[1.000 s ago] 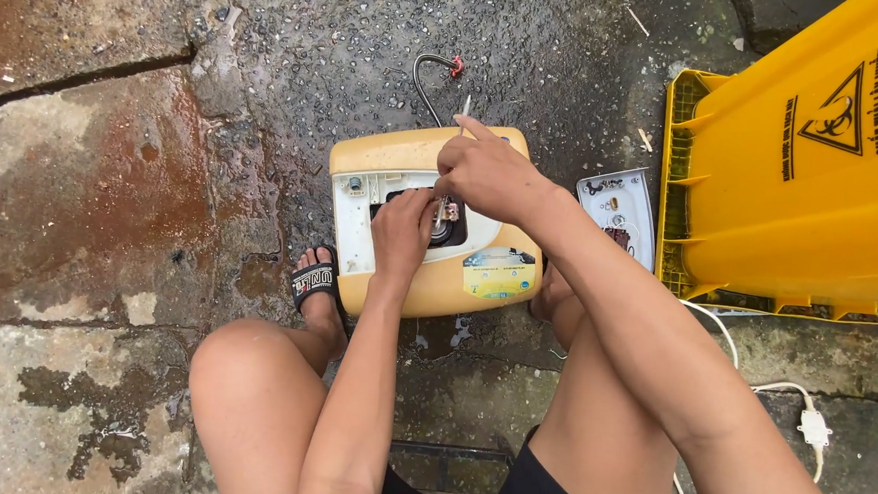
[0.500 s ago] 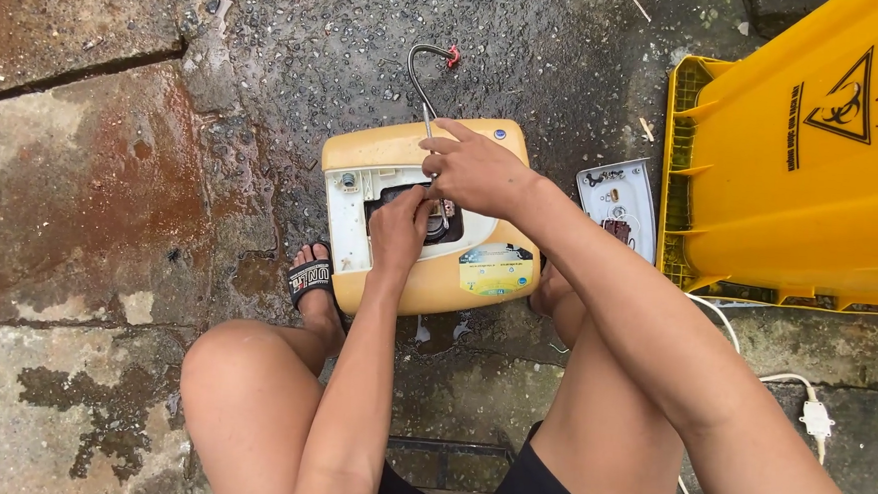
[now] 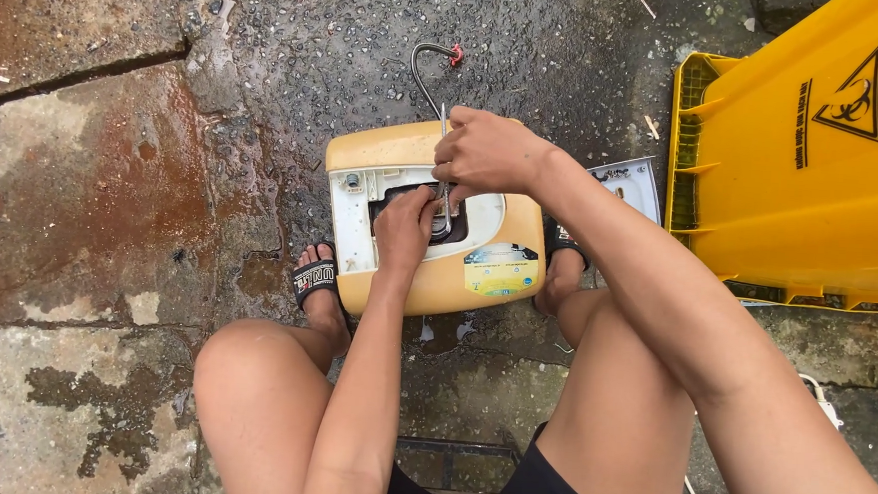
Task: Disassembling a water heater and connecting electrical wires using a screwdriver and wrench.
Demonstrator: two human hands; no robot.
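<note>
A: Where is our left hand (image 3: pixel 405 230)?
B: It rests on the white panel of the heater (image 3: pixel 430 222), fingers pressed together at the dark opening in the middle. What they pinch there, we cannot tell.
A: And the right hand (image 3: pixel 484 154)?
B: It is closed around a thin metal tool (image 3: pixel 442 167), which stands nearly upright with its tip in the same opening.
A: Where does the heater lie?
B: On the wet ground (image 3: pixel 113 160), between our two feet in sandals (image 3: pixel 315 281). A bent hose (image 3: pixel 428 71) comes out of its far end.
A: What else is near us?
B: A yellow bin (image 3: pixel 804 166) lies on the right, and a grey cover (image 3: pixel 631 182) is just beside the heater.
</note>
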